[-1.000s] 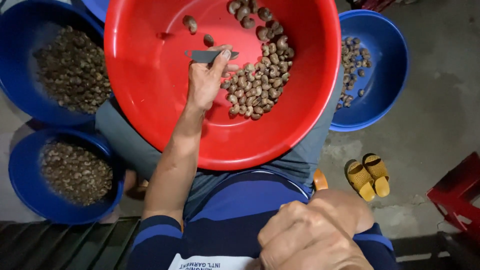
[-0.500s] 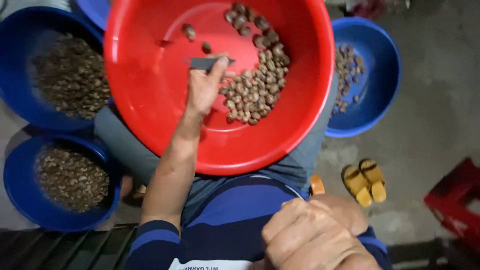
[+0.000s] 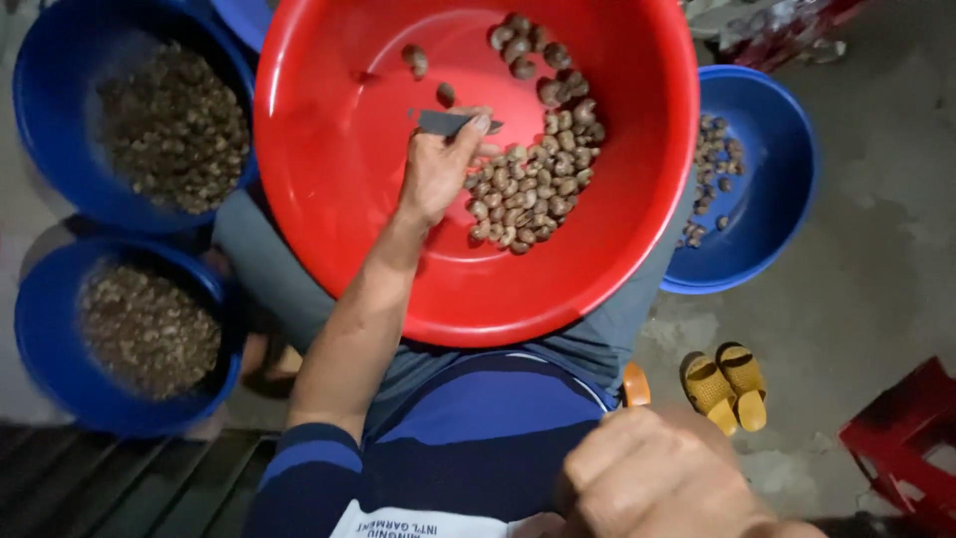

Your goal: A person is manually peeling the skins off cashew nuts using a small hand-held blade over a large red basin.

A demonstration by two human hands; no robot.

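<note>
Here the small grey blade [image 3: 445, 122] sits pinched in the left hand [image 3: 435, 169], its grip closed on it, over the nut pile [image 3: 533, 174] inside the red basin [image 3: 329, 229] on the lap. Best keep the edge low, working one nut at a time. The right hand [image 3: 657, 478], near the camera, looks fisted; whether it holds anything I cannot tell.

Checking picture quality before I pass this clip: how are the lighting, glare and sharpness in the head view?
Head view: light is even but dim; soft glare on the red basin wall; the left hand and nuts are reasonably sharp; the right hand, close to the lens, is blurred, its grip unclear; wide-angle curving bends the blue basins at the edges.
</note>
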